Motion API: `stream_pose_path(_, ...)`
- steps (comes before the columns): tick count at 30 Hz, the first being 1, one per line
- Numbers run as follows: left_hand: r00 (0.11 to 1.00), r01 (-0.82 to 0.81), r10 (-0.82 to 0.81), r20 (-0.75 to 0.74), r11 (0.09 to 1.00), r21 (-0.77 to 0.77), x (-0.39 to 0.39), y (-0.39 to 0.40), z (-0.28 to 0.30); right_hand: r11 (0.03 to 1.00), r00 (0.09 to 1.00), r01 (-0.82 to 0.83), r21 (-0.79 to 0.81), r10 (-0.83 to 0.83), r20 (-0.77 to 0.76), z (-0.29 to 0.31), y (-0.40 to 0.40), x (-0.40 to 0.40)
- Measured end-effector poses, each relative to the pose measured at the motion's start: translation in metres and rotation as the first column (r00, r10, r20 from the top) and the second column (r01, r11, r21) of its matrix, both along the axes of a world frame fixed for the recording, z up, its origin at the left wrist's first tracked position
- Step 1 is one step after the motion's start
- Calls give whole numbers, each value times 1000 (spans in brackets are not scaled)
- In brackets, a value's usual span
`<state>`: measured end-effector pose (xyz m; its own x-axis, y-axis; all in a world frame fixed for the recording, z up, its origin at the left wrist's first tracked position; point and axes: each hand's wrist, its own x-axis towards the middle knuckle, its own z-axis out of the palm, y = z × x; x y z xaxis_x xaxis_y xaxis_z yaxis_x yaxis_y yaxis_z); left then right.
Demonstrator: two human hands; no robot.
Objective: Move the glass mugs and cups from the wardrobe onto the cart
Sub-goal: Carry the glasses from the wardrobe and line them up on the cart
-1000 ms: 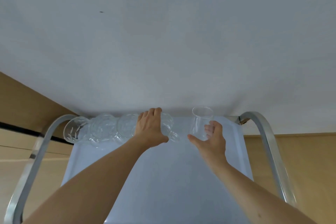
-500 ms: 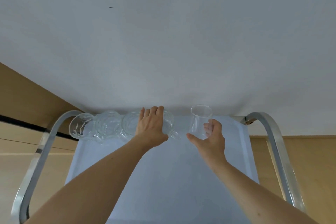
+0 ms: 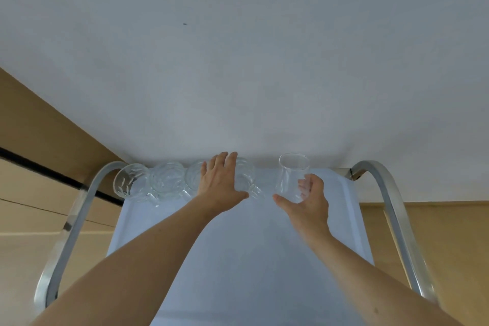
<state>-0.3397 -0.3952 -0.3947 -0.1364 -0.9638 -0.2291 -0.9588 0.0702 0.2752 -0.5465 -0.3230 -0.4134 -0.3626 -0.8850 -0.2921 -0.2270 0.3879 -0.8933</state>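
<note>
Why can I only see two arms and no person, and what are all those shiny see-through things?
The camera sits on the person's head and looks forward and down, so you see only their arms. Below is a cart with a pale blue top and silver rails. Along its far edge, by the white wall, stands a row of patterned glass mugs. The left hand lies over the rightmost mug in the row, fingers fairly straight. The right hand curls around a plain clear glass cup, holding it upright at the end of the row. Whether the cup already touches the cart, I cannot tell.
</note>
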Motion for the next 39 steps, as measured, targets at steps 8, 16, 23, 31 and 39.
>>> stream_pose_path(8, 995, -31, 19, -96, 992, -124, 27, 42, 26, 997, 1000, 7, -78, -9, -28, 23, 45, 18)
stream_pose_path(16, 992, -31, 4, -127, 977, -213, 76, 102, 52, 990, 998, 20, -139, -27, -50, 48, 112, 54)
stream_pose_path(23, 992, 23, -48, -113, 976, -216, 103, 164, 61, 986, 996, 15, -165, -30, -85, 65, 169, 89)
stream_pose_path(31, 991, 33, -64, -117, 969, -247, 127, 216, 66, 983, 994, -27, -183, 6, -111, 70, 212, 119)
stream_pose_path(39, 990, -5, -21, -138, 983, -186, 133, 275, 49, 983, 986, -100, -152, 77, -150, 61, 264, 132)
